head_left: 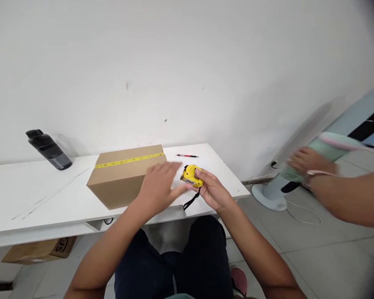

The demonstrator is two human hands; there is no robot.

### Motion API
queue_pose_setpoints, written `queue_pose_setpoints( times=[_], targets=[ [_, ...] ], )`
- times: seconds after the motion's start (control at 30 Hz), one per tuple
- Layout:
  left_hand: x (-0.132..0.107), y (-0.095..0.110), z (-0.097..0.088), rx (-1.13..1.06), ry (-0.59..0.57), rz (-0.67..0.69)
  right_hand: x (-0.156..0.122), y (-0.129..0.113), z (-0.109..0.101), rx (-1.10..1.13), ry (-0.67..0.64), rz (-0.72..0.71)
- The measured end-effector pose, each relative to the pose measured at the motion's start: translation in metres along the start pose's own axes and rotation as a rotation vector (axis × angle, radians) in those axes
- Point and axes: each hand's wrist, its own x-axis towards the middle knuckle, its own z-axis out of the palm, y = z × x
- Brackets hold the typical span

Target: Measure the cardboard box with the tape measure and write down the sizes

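Observation:
My right hand [216,191] is closed around a yellow tape measure [191,175], with the thumb on its side. A black wrist strap [191,200] dangles beneath the case. My left hand [160,182] is just left of it, fingers stretched out, its thumb close to the case; whether it touches I cannot tell. Behind that hand, a brown cardboard box [118,185] rests on the white table [65,199]. A yellow strip with measuring marks [129,161] lies lengthwise across the box top. My left hand hides part of the box's right side.
A red and black pen [187,155] lies near the wall. Farther left stands a dark bottle [50,149]. Another carton [40,249] is under the table. At right, another person's blurred hand [311,162] holds a pale green object beside a tower-like appliance [269,195].

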Motion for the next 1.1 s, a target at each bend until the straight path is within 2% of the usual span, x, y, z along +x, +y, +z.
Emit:
queue_pose_setpoints(
  times=[0.07, 0.13, 0.2, 0.27, 0.37, 0.5, 0.6, 0.7, 0.8, 0.97, 1.1],
  targets=[
    [-0.014, 0.005, -0.001, -0.032, 0.138, 0.225, -0.010, -0.004, 0.004, -0.027, -0.040, 0.010],
    [-0.023, 0.002, -0.003, -0.034, 0.240, 0.312, -0.018, -0.006, 0.007, -0.057, -0.063, 0.021],
    [-0.025, -0.010, -0.007, -0.047, 0.231, 0.356, -0.025, -0.005, 0.011, -0.093, -0.039, 0.011],
    [-0.020, -0.028, -0.013, -0.035, 0.150, 0.368, -0.030, -0.004, 0.013, -0.143, 0.015, -0.053],
    [0.006, -0.065, -0.023, 0.039, 0.062, 0.255, -0.033, -0.001, 0.016, -0.265, 0.101, -0.278],
    [0.064, -0.109, -0.022, 0.051, -0.037, 0.005, -0.032, 0.004, 0.027, -0.549, 0.279, -0.653],
    [0.098, -0.127, -0.006, -0.018, -0.149, -0.099, -0.030, 0.015, 0.043, -0.822, 0.395, -0.935],
    [0.108, -0.132, 0.008, -0.068, -0.216, -0.150, -0.028, 0.031, 0.062, -1.002, 0.431, -1.177],
    [0.103, -0.132, 0.013, -0.122, -0.236, -0.224, -0.027, 0.047, 0.077, -1.068, 0.443, -1.263],
    [0.097, -0.134, 0.012, -0.227, -0.233, -0.294, -0.019, 0.061, 0.095, -1.078, 0.468, -1.243],
    [0.101, -0.145, 0.020, -0.356, -0.244, -0.309, -0.011, 0.065, 0.100, -1.067, 0.450, -1.230]
  ],
)
